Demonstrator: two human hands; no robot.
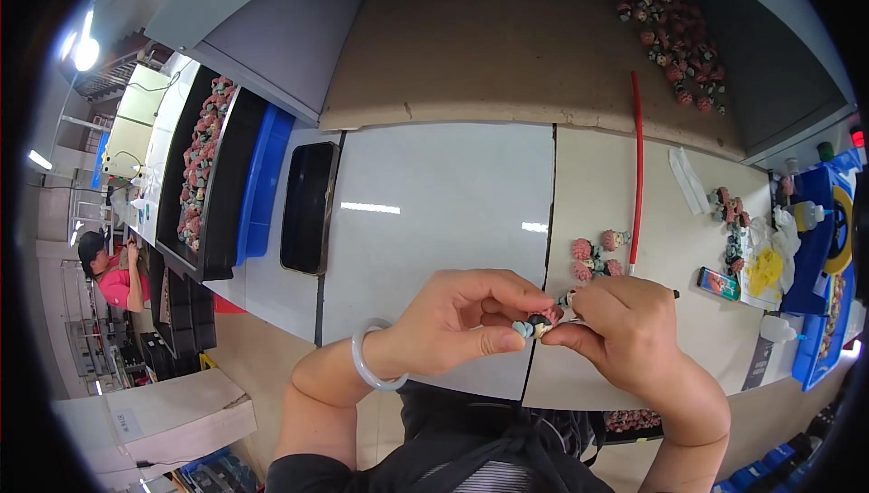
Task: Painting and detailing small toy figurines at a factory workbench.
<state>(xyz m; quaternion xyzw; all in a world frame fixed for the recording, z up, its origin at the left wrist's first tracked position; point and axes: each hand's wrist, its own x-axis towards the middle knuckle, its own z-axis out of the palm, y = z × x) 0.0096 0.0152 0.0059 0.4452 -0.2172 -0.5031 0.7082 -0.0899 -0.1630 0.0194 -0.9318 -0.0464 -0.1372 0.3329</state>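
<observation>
Both hands meet low in the view, at about six o'clock from the middle of the white table [434,221]. The left hand [457,321] comes in from seven o'clock, a pale bangle [369,368] round its wrist, and its thumb and fingers are pinched on a small figurine [537,323] with blue, pink and dark parts. The right hand [625,330] comes in from five o'clock and pinches the same little piece from the other side, so the two hands are pressed together around it, fingertips touching. The figurine sits between them, just above the near edge of the table.

Just beyond the right hand, toward twelve o'clock, a few loose pink figurines [593,258] lie on the table. Next to them a red rod [636,176] runs straight up toward twelve o'clock. At three o'clock sit a yellow rag [765,271], a white glue bottle [778,330] and a second small cluster of figurines [731,221].

At ten o'clock an empty black tray [308,208] lies flat, with a blue bin [262,181] beside it and a long black tray [204,162] filled with figurines beyond. A heap of figurines [674,40] rests at one o'clock on the brown board [507,40]. A person in a pink top [113,276] sits far off at nine o'clock.
</observation>
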